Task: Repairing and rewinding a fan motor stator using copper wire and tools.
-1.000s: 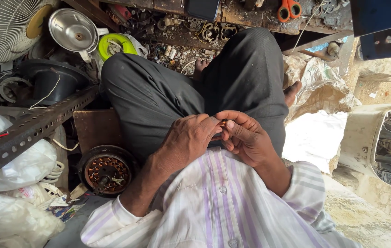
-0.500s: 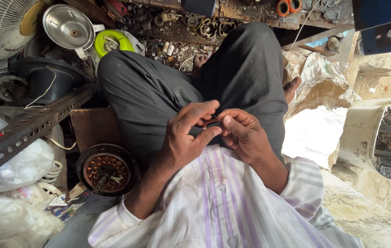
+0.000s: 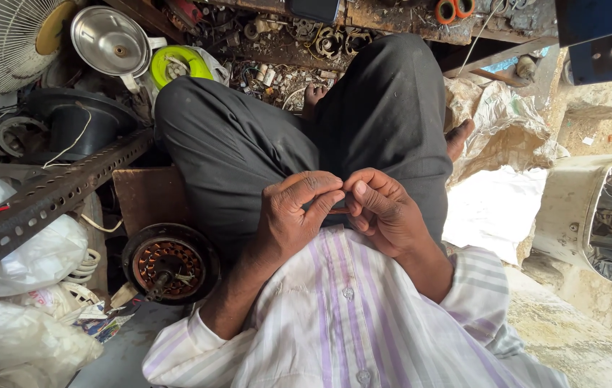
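Here, seated cross-legged among workshop clutter
Left hand: fingers curled shut, pinching a small dark part at chest height
Right hand: closed on the same part, fingertips meeting the left's
Handling: likely light, stiff and easily dropped; best held by its ends
Nearby: copper-wound motor stator beside the left knee

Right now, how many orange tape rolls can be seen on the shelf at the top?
2: one orange tape roll and a second one touching it on its right, both cut by the frame's top edge. More may be hidden among the clutter.
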